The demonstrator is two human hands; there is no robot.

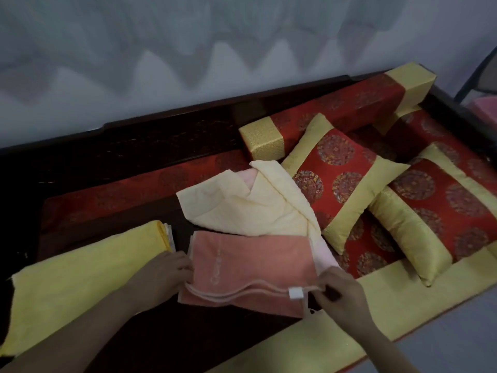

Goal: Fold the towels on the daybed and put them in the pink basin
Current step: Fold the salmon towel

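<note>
A salmon-pink towel [255, 267] lies partly folded on the daybed's front, its pale hemmed edge with a white tag toward me. My left hand [164, 273] grips its left side. My right hand [340, 292] pinches its near right corner beside the tag. Behind it a crumpled cream-yellow towel [242, 208] lies over a pale pink towel [326, 254], whose strip shows at the right. A pink shape [485, 106] at the far right edge could be the basin; I cannot tell.
A folded yellow cloth [80, 275] lies at the left. Red-and-gold cushions [338, 181] and bolsters [322, 117] crowd the right and back of the daybed. Its dark wooden backrest [134, 141] runs along a grey wall. A gold seat border [309, 343] lines the front edge.
</note>
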